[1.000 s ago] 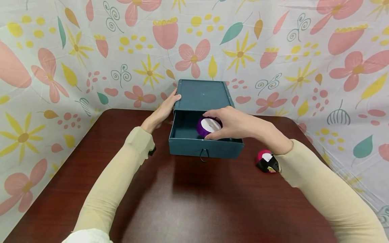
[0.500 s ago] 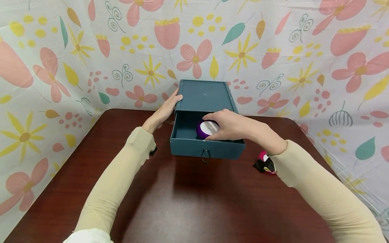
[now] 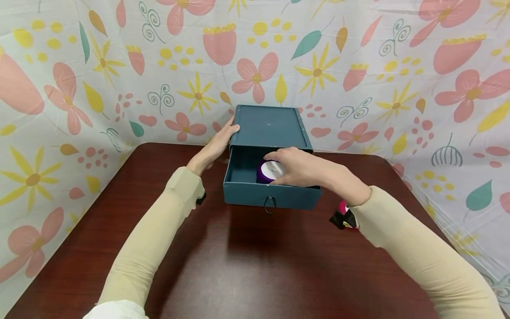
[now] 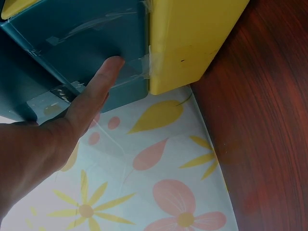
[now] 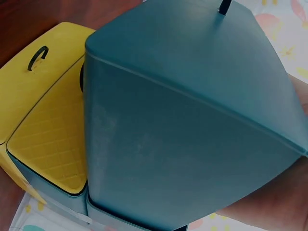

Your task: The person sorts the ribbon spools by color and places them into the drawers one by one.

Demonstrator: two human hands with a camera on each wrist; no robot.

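Note:
On the table stands a teal drawer box (image 3: 268, 126) with its drawer (image 3: 243, 193) pulled out, a dark loop handle (image 3: 269, 205) on the front. My left hand (image 3: 217, 141) steadies the box's left side, thumb near the top edge. In the left wrist view a straight finger (image 4: 103, 79) lies against the taped teal side. My right hand (image 3: 304, 166) reaches into the drawer and holds a purple ribbon roll (image 3: 269, 170) with a white round face between thumb and fingers. In the right wrist view the drawer (image 5: 187, 130) hides the roll and my fingers.
Yellow drawers (image 5: 48, 139) sit beside and below the teal one in the right wrist view. A pink roll (image 3: 343, 206) lies on the brown table (image 3: 255, 266), partly behind the black right wrist camera (image 3: 343, 219). A flowered cloth (image 3: 338, 53) hangs behind.
My right hand has lowered with the purple ribbon roll deeper into the drawer and shifted slightly left. The left hand stays against the box, which looks unmoved.

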